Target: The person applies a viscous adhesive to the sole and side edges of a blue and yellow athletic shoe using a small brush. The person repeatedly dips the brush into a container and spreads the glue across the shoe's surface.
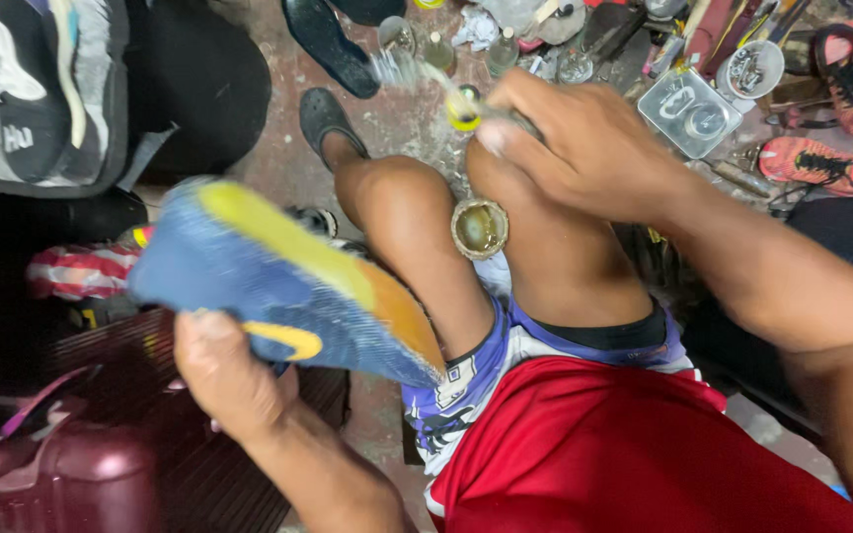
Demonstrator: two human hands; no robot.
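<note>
1. The left hand (pixel 224 370) was clamped on a blue shoe (pixel 278 281), fingers wrapped under its near edge. The shoe was tilted, its yellow-and-orange sole turned up toward the camera, and it sat low and left of the person's bare knees.
2. The right hand (pixel 575 138) was closed around a brush (pixel 436 84) with a yellow collar. The brush was blurred; its pale tip pointed up and left, above the knees.
3. The two hands were well apart, the shoe at the lower left and the brush at the upper middle.
4. A small round tin (pixel 479 229) was wedged between the knees, just below the right hand. It stood open-mouthed and held a glossy yellowish-brown substance; what it was could not be told.
5. A clear square box (pixel 688 111) lay on the floor to the right of the right hand, with two round metal pieces inside.
6. A round white-rimmed dish (pixel 754 69) sat just beyond the box, holding small metal bits too small to make out.
7. Several small glass jars (pixel 417 44) stood on the floor past the brush; their contents were unclear.
8. A dark sandal (pixel 331 44) lay at the top middle, and a dark slipper (pixel 326 118) was on the person's foot.
9. Two orange-red sneakers (pixel 821 163) lay at the far right, near the box.
10. A maroon bag (pixel 71 474) rested at the lower left, beneath the shoe.
</note>
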